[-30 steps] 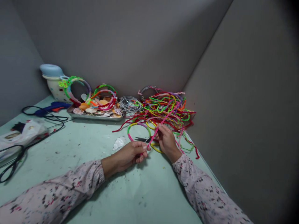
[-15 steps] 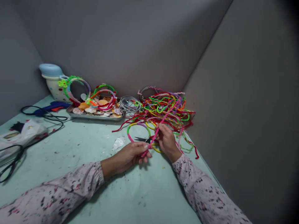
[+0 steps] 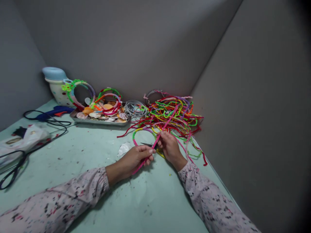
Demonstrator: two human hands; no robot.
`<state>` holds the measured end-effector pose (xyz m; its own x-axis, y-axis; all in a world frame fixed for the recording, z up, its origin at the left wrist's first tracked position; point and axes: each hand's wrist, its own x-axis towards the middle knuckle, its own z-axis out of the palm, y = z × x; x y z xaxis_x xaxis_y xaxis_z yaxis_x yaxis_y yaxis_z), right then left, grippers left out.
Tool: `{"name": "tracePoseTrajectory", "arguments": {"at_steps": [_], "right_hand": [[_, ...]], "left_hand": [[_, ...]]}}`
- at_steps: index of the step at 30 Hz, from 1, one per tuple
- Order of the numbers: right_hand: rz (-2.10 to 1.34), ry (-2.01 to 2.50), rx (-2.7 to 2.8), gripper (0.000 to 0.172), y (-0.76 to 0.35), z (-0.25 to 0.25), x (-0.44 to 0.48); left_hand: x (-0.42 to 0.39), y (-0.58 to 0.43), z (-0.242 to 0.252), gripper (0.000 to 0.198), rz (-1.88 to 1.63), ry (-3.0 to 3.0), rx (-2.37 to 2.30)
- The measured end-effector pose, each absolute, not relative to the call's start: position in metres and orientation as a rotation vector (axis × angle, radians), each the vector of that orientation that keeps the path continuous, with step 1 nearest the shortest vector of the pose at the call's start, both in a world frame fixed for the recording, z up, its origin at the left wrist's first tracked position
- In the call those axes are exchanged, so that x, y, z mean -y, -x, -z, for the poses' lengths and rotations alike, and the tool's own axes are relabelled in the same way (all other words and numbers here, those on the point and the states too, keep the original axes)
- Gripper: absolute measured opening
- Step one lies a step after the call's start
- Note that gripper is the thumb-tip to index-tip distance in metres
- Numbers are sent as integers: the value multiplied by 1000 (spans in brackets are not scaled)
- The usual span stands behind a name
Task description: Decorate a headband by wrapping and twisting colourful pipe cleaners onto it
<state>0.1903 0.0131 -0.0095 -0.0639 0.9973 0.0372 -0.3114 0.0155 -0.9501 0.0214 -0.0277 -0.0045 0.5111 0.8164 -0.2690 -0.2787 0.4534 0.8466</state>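
A bright pink pipe cleaner point(image 3: 168, 121) runs slantwise through both hands, its far end over the coloured heap. My left hand point(image 3: 138, 159) pinches it low down, and a short end sticks out below the fingers. Higher up, my right hand point(image 3: 170, 148) grips the same pipe cleaner between thumb and fingers. Just behind the hands lie scissors point(image 3: 147, 143), their handles mostly hidden. A ring wrapped in green, yellow and pink point(image 3: 133, 136) rests on the table around the blades. Part of a yellow loop point(image 3: 160, 153) shows beneath my right hand.
At the back right is a tangled heap of pipe cleaners point(image 3: 187, 110). A metal tray point(image 3: 102, 122) of shells and wrapped rings stands left of a grey wire coil point(image 3: 136, 108). Farther left are a blue glue gun point(image 3: 52, 113), black cable point(image 3: 64, 129), plastic bag point(image 3: 36, 136) and spotted container point(image 3: 57, 90).
The pink pipe cleaner has slid down and left through my fingers, so more sticks out below my left hand. My right hand has shifted slightly left and down, closer to the left.
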Motion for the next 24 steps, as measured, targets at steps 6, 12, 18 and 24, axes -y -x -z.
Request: {"name": "tracePoseTrajectory", "arguments": {"at_steps": [6, 12, 18, 24], "right_hand": [[-1399, 920, 1053, 29, -192, 13, -15], [-1424, 906, 1110, 25, -188, 17, -12], [-1401, 871, 1026, 22, -186, 12, -10], [-1435, 879, 1035, 26, -190, 10, -13]], "left_hand": [[30, -22, 0, 23, -800, -807, -710], [28, -22, 2, 23, -777, -867, -790], [27, -21, 1, 25, -743, -920, -818], [33, -23, 6, 25, -725, -922, -754]]}}
